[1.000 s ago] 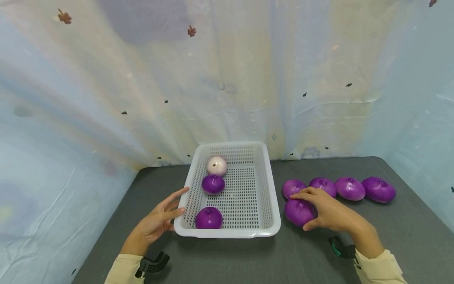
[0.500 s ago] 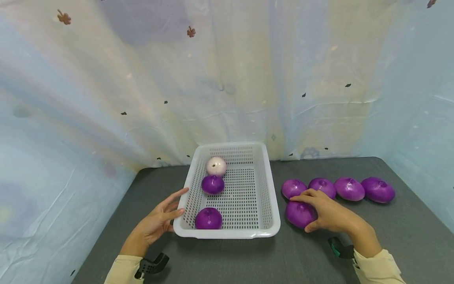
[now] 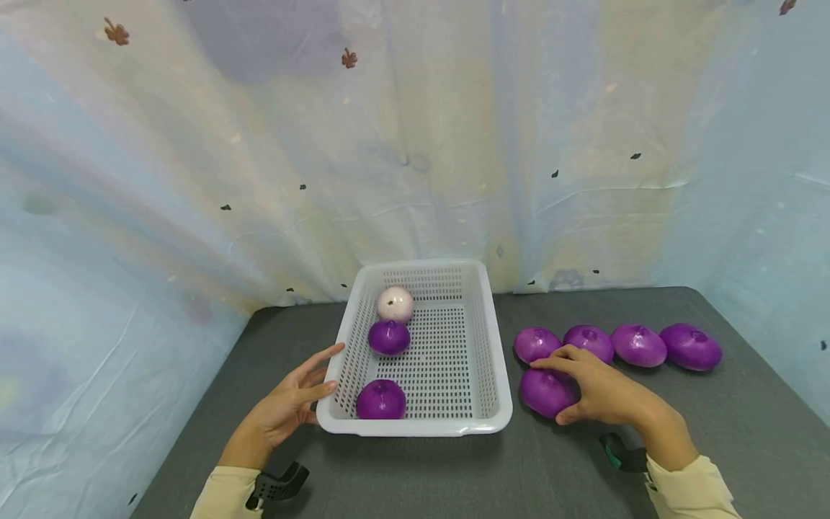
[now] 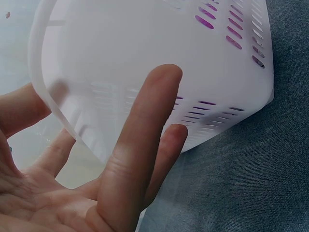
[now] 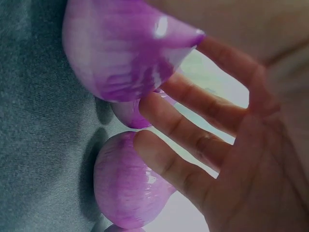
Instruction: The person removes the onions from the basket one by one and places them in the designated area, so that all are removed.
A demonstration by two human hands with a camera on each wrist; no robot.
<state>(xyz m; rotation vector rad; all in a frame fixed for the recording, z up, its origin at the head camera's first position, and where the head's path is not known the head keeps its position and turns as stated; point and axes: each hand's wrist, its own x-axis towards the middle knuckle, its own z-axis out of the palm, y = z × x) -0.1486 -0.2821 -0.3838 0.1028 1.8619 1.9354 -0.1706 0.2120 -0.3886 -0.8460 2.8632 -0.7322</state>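
My left hand (image 3: pixel 285 404) rests against the left side of a white perforated plastic basket (image 3: pixel 504 404), its fingers mostly straight along the rim. In the left wrist view, two fingers (image 4: pixel 140 145) stand out in front of the basket's wall. Inside the basket lie two purple onions, one at the near left (image 3: pixel 381 400) and another farther back (image 3: pixel 389 338), beside a pale onion (image 3: pixel 395 304). On the right, my right hand (image 3: pixel 603 386) holds a purple onion (image 3: pixel 547 393) between thumb and fingers, low at the table. The right wrist view shows this onion (image 5: pixel 120 53) close up.
Behind the right hand several purple onions form a row, from one on the left (image 3: pixel 537 344) to one at the far right (image 3: pixel 691 347). They sit on a dark grey cloth-covered table (image 3: pixel 415 476). A patterned curtain (image 3: pixel 415 158) hangs behind the table.
The held onion and right hand have shifted very slightly. The left hand, the basket and the other onions stay as they were.
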